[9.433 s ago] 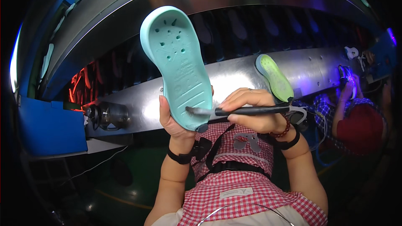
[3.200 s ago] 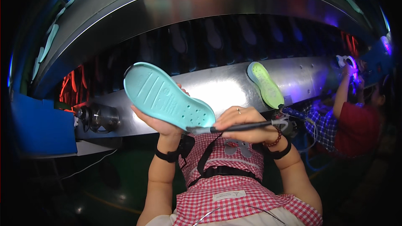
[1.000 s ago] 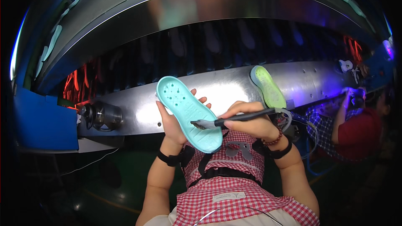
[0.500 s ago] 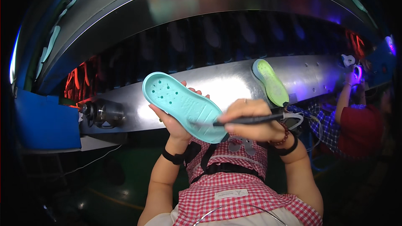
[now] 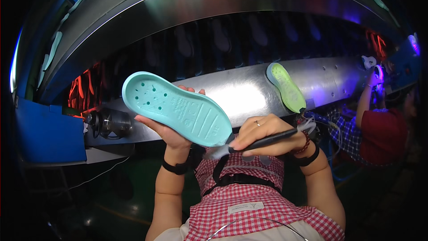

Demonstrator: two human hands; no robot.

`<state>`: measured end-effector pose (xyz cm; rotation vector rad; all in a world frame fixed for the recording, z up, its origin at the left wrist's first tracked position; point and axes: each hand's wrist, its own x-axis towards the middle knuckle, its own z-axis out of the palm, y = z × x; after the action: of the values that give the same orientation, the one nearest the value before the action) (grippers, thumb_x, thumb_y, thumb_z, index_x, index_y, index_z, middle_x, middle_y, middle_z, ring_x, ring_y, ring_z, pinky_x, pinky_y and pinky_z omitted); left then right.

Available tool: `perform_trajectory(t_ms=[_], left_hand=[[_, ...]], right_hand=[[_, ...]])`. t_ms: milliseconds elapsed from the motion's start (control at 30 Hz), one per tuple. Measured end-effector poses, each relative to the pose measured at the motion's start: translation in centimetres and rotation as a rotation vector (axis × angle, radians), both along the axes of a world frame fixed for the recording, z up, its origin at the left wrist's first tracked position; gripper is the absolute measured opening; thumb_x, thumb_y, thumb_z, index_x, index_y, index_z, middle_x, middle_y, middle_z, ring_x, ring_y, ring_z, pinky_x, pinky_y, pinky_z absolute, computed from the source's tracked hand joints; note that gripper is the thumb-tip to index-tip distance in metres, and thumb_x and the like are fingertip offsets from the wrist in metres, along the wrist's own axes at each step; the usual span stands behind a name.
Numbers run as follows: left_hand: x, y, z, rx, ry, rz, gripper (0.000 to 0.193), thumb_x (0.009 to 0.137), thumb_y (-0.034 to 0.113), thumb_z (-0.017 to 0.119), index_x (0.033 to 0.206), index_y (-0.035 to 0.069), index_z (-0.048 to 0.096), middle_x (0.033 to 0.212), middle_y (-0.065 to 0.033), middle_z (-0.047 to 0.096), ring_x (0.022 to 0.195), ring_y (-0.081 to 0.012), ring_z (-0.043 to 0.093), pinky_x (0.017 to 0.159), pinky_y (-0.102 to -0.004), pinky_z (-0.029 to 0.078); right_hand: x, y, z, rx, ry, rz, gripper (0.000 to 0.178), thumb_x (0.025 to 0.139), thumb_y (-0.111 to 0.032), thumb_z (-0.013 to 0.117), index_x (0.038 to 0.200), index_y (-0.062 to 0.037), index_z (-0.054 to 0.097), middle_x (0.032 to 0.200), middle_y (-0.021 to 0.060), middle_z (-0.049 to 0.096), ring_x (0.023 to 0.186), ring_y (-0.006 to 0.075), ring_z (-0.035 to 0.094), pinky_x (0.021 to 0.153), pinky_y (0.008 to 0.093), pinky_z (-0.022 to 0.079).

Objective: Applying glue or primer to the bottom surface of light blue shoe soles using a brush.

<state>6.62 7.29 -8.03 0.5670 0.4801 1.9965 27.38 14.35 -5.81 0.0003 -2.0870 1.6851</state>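
My left hand (image 5: 171,137) is wrapped around a teal shoe sole (image 5: 180,107) from below, thumb along its near edge and fingertips showing at its far edge. The sole tilts with its inside toward me, showing small holes at the wide end and moulded lines at the narrower end. A small dark tab sits at that narrower end. My right hand (image 5: 265,136) grips a black-handled brush (image 5: 272,140) between thumb and fingers. Its pale bristles are smeared by motion at the sole's near edge; whether they touch cannot be told. A pale curved piece trails from the handle's back.
On the metal ledge (image 5: 330,78) lies a yellow-green sole (image 5: 287,88). A glass jar with a dark lid (image 5: 113,124) stands at the left by a blue box (image 5: 51,129). Behind runs a dark rack of soles. A co-worker in red (image 5: 383,138) works at the right.
The teal sole has moved left and turned more face-on with my left hand. The brush has shifted from the sole's inside down to its near edge.
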Motion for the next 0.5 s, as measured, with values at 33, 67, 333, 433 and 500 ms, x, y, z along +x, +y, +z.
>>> perform_trajectory(t_ms=[33, 67, 333, 433, 500], left_hand=[[0.0, 0.1, 0.4, -0.037, 0.023, 0.024, 0.095, 0.067, 0.082, 0.016, 0.12, 0.007, 0.039, 0.101, -0.0127, 0.052, 0.092, -0.0272, 0.053, 0.089, -0.0511, 0.04], [0.1, 0.0, 0.7, -0.075, 0.045, 0.052, 0.095, 0.067, 0.082, 0.016, 0.121, 0.008, 0.039, 0.101, -0.0129, 0.052, 0.092, -0.0275, 0.053, 0.089, -0.0506, 0.04], [-0.2, 0.1, 1.7, -0.003, 0.097, -0.027, 0.096, 0.065, 0.083, 0.023, 0.119, 0.005, 0.04, 0.103, -0.0148, 0.052, 0.095, -0.0272, 0.053, 0.088, -0.0502, 0.041], [0.3, 0.1, 2.9, -0.041, -0.043, -0.074, 0.091, 0.072, 0.078, 0.024, 0.123, 0.004, 0.038, 0.11, -0.0157, 0.051, 0.1, -0.0285, 0.052, 0.09, -0.0469, 0.041], [0.8, 0.3, 3.1, -0.217, 0.03, -0.003, 0.083, 0.077, 0.071, 0.026, 0.125, 0.005, 0.037, 0.116, -0.0153, 0.049, 0.104, -0.0297, 0.05, 0.092, -0.0506, 0.037]], right_hand=[[0.2, 0.4, -0.1, -0.109, 0.016, 0.004, 0.021, 0.07, -0.001, 0.068, 0.091, -0.0014, 0.065, 0.088, 0.0101, 0.064, 0.084, 0.0183, 0.06, 0.075, 0.0283, 0.048], [0.4, 0.6, -0.3, -0.217, 0.032, 0.011, 0.021, 0.07, -0.001, 0.067, 0.091, -0.0011, 0.065, 0.088, 0.0104, 0.064, 0.083, 0.0172, 0.06, 0.075, 0.0274, 0.048], [0.0, 0.5, -2.2, -0.334, 0.135, 0.036, 0.022, 0.069, 0.0, 0.066, 0.091, -0.0018, 0.065, 0.092, 0.0103, 0.063, 0.087, 0.0193, 0.058, 0.081, 0.03, 0.046], [-0.7, 0.2, -3.1, -0.764, 0.124, -0.06, 0.018, 0.077, -0.001, 0.06, 0.095, 0.002, 0.059, 0.098, 0.0152, 0.06, 0.092, 0.0202, 0.058, 0.082, 0.0307, 0.047], [-1.1, -0.4, -3.5, -0.987, 0.183, -0.07, 0.017, 0.08, -0.001, 0.057, 0.097, 0.0034, 0.055, 0.1, 0.0181, 0.059, 0.095, 0.0224, 0.058, 0.084, 0.0344, 0.048]])
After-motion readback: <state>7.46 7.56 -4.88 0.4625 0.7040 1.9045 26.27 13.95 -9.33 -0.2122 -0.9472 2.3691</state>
